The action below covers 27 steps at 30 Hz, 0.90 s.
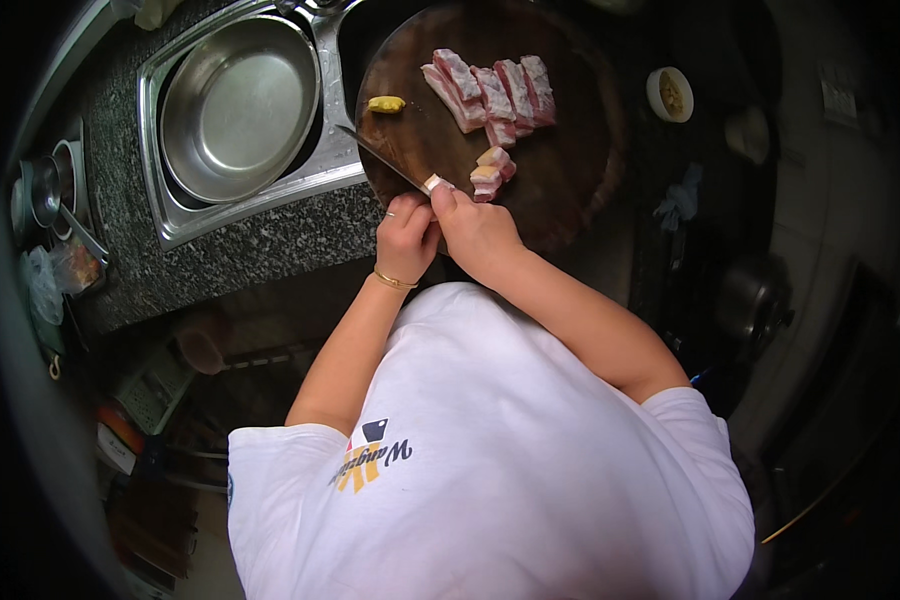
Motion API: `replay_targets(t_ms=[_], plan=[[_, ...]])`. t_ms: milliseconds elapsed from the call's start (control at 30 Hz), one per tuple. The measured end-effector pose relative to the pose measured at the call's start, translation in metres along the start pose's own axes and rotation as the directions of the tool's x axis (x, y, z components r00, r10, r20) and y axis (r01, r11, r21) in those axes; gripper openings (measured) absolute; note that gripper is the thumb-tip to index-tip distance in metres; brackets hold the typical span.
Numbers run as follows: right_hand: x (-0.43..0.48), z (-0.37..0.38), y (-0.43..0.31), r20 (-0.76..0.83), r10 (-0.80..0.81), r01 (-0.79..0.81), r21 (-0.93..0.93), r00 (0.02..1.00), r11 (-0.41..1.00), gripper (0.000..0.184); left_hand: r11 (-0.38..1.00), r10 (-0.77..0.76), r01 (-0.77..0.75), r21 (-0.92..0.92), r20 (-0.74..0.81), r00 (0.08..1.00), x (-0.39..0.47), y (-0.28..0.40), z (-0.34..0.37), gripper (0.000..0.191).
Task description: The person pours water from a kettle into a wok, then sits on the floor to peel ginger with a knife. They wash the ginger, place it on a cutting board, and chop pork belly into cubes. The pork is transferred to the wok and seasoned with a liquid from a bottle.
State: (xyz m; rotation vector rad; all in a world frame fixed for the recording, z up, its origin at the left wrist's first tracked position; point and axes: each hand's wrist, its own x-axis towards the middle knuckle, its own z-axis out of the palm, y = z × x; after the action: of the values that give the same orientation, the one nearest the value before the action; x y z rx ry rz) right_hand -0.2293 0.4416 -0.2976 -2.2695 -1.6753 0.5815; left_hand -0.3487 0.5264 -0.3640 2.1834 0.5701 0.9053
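My right hand (481,231) is closed around a knife (386,160), its handle hidden in the grip. The blade slants up and left past the edge of the round wooden chopping board (577,150). A small piece of pork (439,183) is at the blade beside my right thumb. My left hand (406,234) is curled against the right hand just below the blade; its fingertips are hidden. Two cut chunks of pork belly (486,180) lie right of the knife. Farther back are several pork belly strips (495,94). A yellow piece of ginger (386,104) rests at the board's left.
Left of the board, a large metal basin (247,112) sits in the steel sink (163,217), set in a speckled stone counter (270,247). On the right are a small white bowl of pale pieces (670,94), a crumpled plastic bag (681,199) and a dark pot (754,300).
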Motion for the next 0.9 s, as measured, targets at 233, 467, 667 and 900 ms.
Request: replay_targets(t_ms=[233, 467, 667, 900], plan=[[-0.086, -0.010, 0.036, 0.167, 0.167, -0.159, -0.057, 0.972, 0.986, 0.020, 0.998, -0.020, 0.018, -0.053, -0.036, 0.999, 0.003, 0.003, -0.002, 0.023], [-0.076, -0.019, 0.113, 0.160, 0.435, -0.383, 0.783, 0.886, 0.490, 0.016, 0.958, -0.228, 0.214, -0.189, -0.057, 0.972, 0.028, 0.022, 0.019, 0.018], [-0.086, -0.044, 0.139, 0.027, 0.611, -0.165, 0.971, 0.791, 0.171, 0.014, 0.990, -0.015, 0.032, -0.140, 0.125, 0.992, 0.066, 0.048, 0.057, 0.012], [-0.093, -0.048, 0.125, -0.009, 0.596, -0.095, 0.985, 0.803, 0.143, 0.016, 0.782, 0.097, -0.373, 0.499, 0.494, 0.864, 0.178, -0.029, 0.014, 0.060]])
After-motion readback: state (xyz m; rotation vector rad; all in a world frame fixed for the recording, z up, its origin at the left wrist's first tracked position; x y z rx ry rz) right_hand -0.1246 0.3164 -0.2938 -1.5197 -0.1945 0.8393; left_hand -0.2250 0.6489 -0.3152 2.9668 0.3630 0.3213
